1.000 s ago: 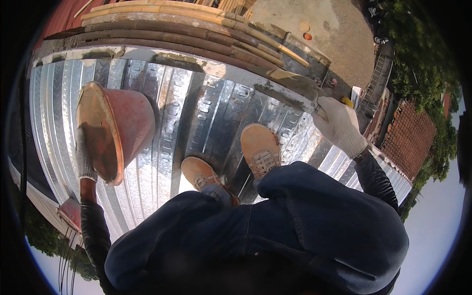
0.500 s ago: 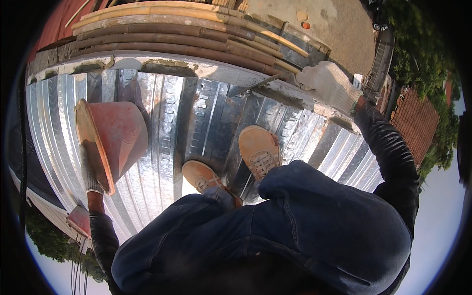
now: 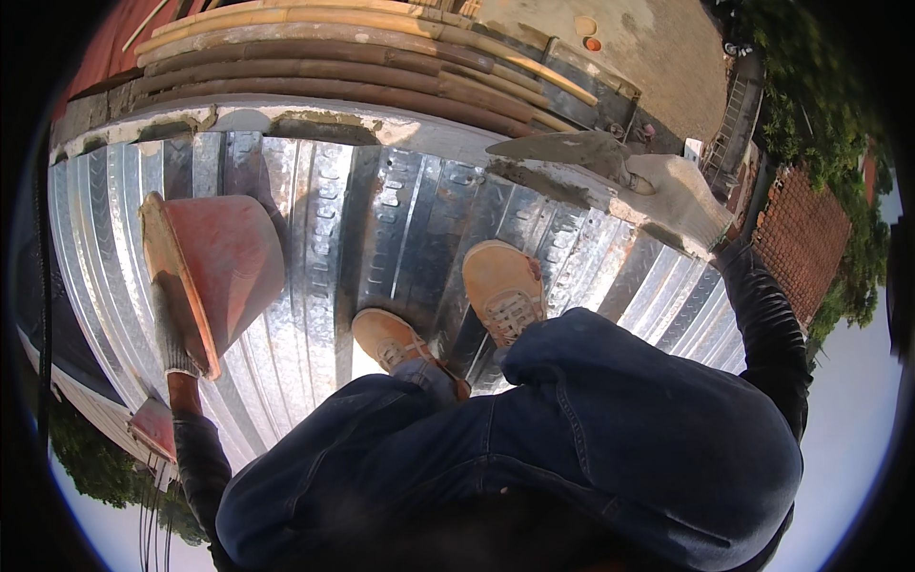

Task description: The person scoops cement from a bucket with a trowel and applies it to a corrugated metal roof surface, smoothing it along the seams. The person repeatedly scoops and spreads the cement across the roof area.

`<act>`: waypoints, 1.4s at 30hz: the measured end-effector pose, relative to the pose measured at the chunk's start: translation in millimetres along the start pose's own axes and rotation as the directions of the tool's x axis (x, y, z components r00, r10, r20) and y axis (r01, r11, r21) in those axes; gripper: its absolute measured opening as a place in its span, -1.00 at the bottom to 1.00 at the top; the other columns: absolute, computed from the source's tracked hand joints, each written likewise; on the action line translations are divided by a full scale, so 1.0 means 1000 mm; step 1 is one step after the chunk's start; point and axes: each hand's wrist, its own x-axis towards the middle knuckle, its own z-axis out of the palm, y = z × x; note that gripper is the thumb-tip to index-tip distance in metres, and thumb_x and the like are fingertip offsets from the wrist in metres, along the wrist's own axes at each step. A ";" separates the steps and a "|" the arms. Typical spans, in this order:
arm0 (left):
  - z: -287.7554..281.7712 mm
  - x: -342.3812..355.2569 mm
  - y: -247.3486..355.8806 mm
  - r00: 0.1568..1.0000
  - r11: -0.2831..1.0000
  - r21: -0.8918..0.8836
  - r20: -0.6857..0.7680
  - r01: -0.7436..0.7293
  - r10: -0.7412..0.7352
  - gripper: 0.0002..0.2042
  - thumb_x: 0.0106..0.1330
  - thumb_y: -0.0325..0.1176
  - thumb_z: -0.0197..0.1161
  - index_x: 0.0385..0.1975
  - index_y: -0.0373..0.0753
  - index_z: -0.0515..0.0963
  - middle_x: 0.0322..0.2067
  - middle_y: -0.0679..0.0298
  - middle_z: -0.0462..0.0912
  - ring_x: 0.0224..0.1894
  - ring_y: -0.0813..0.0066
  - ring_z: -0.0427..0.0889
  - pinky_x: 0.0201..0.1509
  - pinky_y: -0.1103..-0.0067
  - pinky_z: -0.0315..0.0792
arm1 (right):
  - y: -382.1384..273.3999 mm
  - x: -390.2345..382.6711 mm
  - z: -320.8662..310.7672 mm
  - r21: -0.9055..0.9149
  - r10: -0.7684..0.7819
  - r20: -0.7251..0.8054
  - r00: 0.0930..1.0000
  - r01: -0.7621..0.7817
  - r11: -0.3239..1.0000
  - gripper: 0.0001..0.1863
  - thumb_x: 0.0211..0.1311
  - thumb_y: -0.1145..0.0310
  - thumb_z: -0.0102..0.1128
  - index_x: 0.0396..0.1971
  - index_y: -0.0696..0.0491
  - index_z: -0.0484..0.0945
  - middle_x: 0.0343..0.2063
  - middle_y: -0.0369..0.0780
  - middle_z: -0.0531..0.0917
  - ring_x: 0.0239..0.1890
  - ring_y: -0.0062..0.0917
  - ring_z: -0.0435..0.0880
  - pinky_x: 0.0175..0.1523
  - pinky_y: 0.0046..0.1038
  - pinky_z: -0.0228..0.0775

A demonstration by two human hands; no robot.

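At centre left the gloved left hand (image 3: 174,329) is clamped on the rim of a reddish mortar pan (image 3: 224,267); upper right, the gloved right hand (image 3: 679,195) grips a loaded trowel (image 3: 562,150) (mortar on its blade) over the corrugated metal roof sheet (image 3: 381,210). Best keep the blade level, pressing mortar firmly along the ridge edge
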 end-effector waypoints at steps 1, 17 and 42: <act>-0.002 0.000 0.008 0.999 0.995 -0.093 0.029 0.029 -0.026 -0.28 0.85 0.12 -0.13 0.79 -0.19 0.03 0.74 0.21 0.17 0.76 0.32 0.13 0.82 0.40 -0.01 | 0.000 -0.001 0.011 0.015 0.015 0.001 1.000 -0.015 1.000 -0.65 0.35 0.05 0.48 -0.11 0.01 0.72 -0.24 -0.12 0.79 -0.11 -0.08 0.83 0.00 -0.12 0.70; -0.042 0.011 0.034 0.895 0.711 -0.562 0.380 0.423 -0.233 -0.28 0.86 0.11 -0.15 0.81 -0.18 -0.01 0.75 0.22 0.13 0.76 0.30 0.12 0.83 0.41 -0.04 | -0.037 -0.075 0.070 0.032 0.094 -0.133 0.987 -0.090 0.995 -0.74 0.38 0.17 0.48 -0.30 0.05 0.66 -0.35 -0.10 0.74 -0.22 -0.06 0.79 -0.07 -0.05 0.61; 0.045 -0.004 -0.065 0.875 0.422 0.769 0.383 -0.480 0.298 -0.24 0.82 0.16 -0.08 0.80 -0.18 0.02 0.76 0.23 0.11 0.77 0.32 0.09 0.84 0.37 -0.06 | -0.033 -0.091 0.078 -0.181 -0.097 -0.179 0.979 0.064 0.981 -0.84 0.35 0.21 0.45 -0.33 -0.02 0.73 -0.43 -0.18 0.73 -0.40 -0.21 0.76 -0.24 -0.17 0.58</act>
